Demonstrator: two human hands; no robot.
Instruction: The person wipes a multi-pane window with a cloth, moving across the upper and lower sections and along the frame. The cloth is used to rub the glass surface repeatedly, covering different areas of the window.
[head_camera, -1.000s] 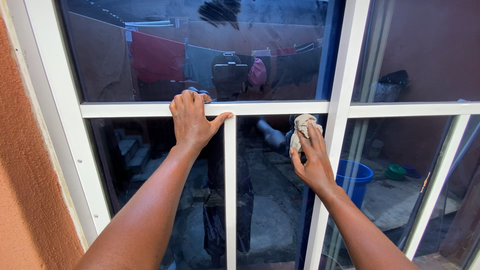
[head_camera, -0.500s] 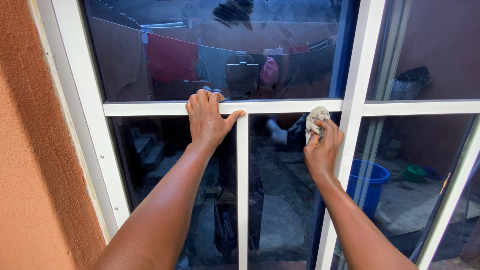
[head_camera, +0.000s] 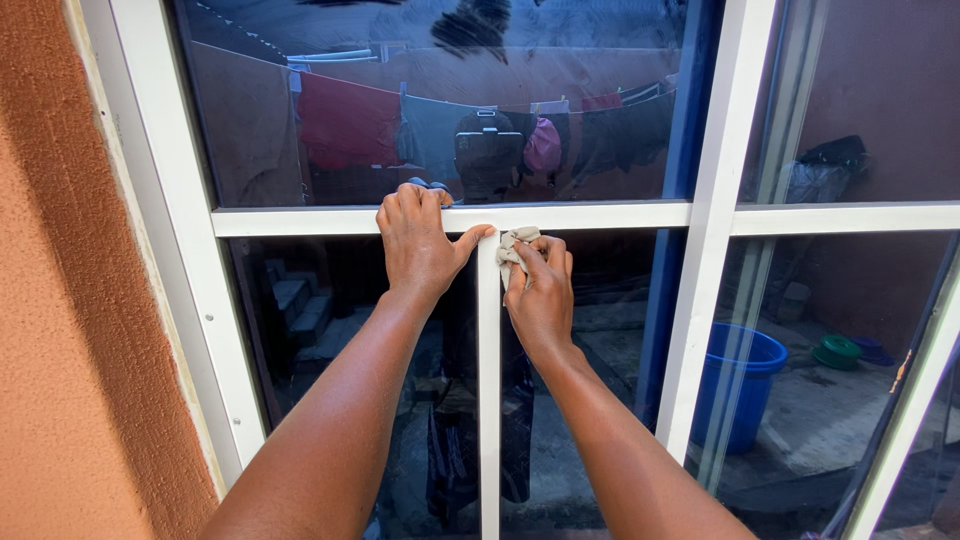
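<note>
left arm: stretched up and forward from lower left, forearm bare, wrist straight.
left hand (head_camera: 418, 245): flat on the white window frame (head_camera: 600, 216) at the horizontal bar; fingers together and hooked over the bar's top edge, thumb spread out to the right along the bar. Open palm, nothing gripped.
right arm: rising from lower right, angled in toward the centre.
right hand (head_camera: 541, 295): fingers curled closed round a small grey-white cloth (head_camera: 512, 246), knuckles toward camera. Cloth wadded, sticking out above the fingers.
cloth position: pressed on the glass just right of the vertical bar (head_camera: 489, 400), right under the horizontal bar, touching both. Just beside the left thumb tip.
hands apart: close, vertical bar between them.
containers: blue bucket (head_camera: 735, 385) seen in the pane, low right; contents cannot tell. Green round dish (head_camera: 837, 351) farther right, contents cannot tell.
glass: dark, reflects hung laundry (head_camera: 345, 120) on a line.
wall (head_camera: 70, 380): orange rough plaster, left of frame.
</note>
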